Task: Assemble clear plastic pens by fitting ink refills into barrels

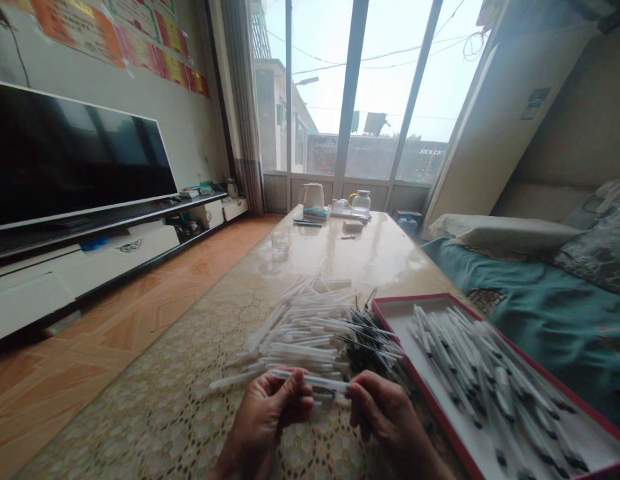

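Note:
My left hand is closed round a translucent white pen barrel, thumb on top. At the barrel's right end, the fingers of my right hand pinch it; whether they also hold a small part there is hidden. The barrel lies about level between both hands, above the near part of the table. Just beyond is a heap of similar pen barrels. Right of that heap lies a pile of black-ended pen refills. Beside my right hand stands a shallow red-rimmed box lid holding many pens with black ends.
A patterned cover lies over the long table. Farther back stand a drinking glass, a glass jug, a pale kettle and a small box. A sofa borders the right side.

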Demonstrator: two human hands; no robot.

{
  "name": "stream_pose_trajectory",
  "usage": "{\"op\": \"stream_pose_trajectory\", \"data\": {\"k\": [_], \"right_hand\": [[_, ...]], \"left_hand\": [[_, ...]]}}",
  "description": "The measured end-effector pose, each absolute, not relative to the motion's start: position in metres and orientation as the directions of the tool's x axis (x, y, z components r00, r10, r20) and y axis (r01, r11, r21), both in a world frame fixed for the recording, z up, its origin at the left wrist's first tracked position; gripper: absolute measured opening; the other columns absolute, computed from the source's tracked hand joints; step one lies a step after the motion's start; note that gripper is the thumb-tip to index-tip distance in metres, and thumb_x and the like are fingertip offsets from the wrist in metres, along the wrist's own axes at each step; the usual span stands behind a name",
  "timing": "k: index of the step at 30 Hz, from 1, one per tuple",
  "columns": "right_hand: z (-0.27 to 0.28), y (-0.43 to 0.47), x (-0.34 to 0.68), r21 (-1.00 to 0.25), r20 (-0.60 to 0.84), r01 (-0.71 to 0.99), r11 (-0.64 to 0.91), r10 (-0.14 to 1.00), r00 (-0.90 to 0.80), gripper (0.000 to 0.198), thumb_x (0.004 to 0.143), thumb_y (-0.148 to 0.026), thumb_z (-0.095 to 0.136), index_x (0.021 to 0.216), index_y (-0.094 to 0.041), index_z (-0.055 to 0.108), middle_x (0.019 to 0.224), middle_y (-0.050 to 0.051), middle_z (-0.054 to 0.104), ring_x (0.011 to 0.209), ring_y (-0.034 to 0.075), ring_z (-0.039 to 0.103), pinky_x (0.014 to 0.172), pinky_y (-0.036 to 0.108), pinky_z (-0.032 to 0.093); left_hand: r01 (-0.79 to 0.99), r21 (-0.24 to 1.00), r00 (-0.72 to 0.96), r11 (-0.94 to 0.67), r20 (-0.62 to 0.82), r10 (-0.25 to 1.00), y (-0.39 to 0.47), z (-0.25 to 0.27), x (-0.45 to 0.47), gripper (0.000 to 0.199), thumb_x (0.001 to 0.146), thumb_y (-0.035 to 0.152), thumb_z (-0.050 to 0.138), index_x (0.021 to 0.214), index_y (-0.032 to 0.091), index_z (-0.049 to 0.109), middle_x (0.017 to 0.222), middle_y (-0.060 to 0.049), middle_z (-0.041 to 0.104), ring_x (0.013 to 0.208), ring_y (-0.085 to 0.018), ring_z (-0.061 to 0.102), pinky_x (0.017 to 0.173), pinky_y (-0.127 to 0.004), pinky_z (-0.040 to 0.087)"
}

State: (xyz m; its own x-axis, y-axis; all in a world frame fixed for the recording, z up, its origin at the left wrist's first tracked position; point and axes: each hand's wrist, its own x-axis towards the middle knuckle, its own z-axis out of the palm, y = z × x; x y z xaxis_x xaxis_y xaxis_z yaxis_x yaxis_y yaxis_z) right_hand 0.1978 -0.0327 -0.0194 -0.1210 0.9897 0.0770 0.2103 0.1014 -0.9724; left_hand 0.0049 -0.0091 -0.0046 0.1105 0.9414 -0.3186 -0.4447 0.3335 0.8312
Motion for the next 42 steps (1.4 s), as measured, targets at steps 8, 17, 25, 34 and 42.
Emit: {"op": "stream_pose_trajectory", "data": {"k": [8, 17, 25, 34, 42], "right_hand": [[-0.0224, -0.0307, 0.1993, -0.968, 0.083, 0.235, 0.092, 0.995, -0.049, 0.045, 0.092, -0.057, 0.044, 0.075, -0.017, 0.058, 0.056, -0.002, 0.056, 0.041, 0.009, 0.044, 0.042, 0.021, 0.032], [-0.0222, -0.0308, 0.1996, -0.968, 0.106, 0.224, 0.116, 0.993, -0.056, 0.037, 0.09, -0.054, 0.05, 0.093, -0.018, 0.057, 0.065, -0.002, 0.058, 0.044, 0.009, 0.046, 0.042, 0.02, 0.034], [-0.0254, -0.0322, 0.2007, -0.93, 0.183, 0.317, 0.188, 0.982, -0.045, 0.037, 0.094, -0.051, 0.045, 0.083, -0.018, 0.058, 0.06, -0.002, 0.056, 0.043, 0.009, 0.046, 0.042, 0.019, 0.034], [-0.0231, -0.0315, 0.2012, -0.925, 0.144, 0.347, 0.153, 0.988, -0.052, 0.042, 0.095, -0.052, 0.04, 0.073, -0.018, 0.053, 0.057, -0.002, 0.055, 0.04, 0.008, 0.046, 0.041, 0.019, 0.034], [-0.0216, -0.0328, 0.201, -0.867, 0.21, 0.455, 0.204, 0.977, -0.038, 0.05, 0.097, -0.049, 0.035, 0.062, -0.018, 0.053, 0.053, -0.001, 0.054, 0.049, 0.011, 0.048, 0.049, 0.022, 0.035]], "left_hand": [[-0.468, 0.814, 0.144, 0.344, -0.314, 0.939, -0.0079, -0.0065, 0.0039, 0.033, 0.056, 0.034, 0.089, 0.074, 0.014, 0.07, 0.059, 0.0, 0.072, 0.05, -0.011, 0.065, 0.052, -0.021, 0.053], [-0.472, 0.809, 0.145, 0.35, -0.321, 0.936, -0.0076, -0.0048, 0.0056, 0.033, 0.056, 0.033, 0.09, 0.074, 0.014, 0.07, 0.058, 0.0, 0.072, 0.051, -0.012, 0.065, 0.054, -0.021, 0.053], [-0.479, 0.803, 0.156, 0.355, -0.32, 0.935, -0.0076, -0.0069, 0.0055, 0.032, 0.056, 0.033, 0.09, 0.073, 0.014, 0.07, 0.058, 0.001, 0.072, 0.05, -0.01, 0.064, 0.054, -0.02, 0.052], [-0.473, 0.804, 0.158, 0.36, -0.324, 0.933, -0.007, -0.0049, 0.0051, 0.034, 0.055, 0.034, 0.09, 0.074, 0.014, 0.069, 0.059, 0.0, 0.072, 0.051, -0.012, 0.065, 0.055, -0.022, 0.053], [-0.468, 0.81, 0.153, 0.355, -0.321, 0.935, -0.0076, -0.0041, 0.005, 0.033, 0.057, 0.033, 0.089, 0.074, 0.014, 0.069, 0.06, 0.0, 0.072, 0.051, -0.012, 0.065, 0.055, -0.021, 0.052]]}}
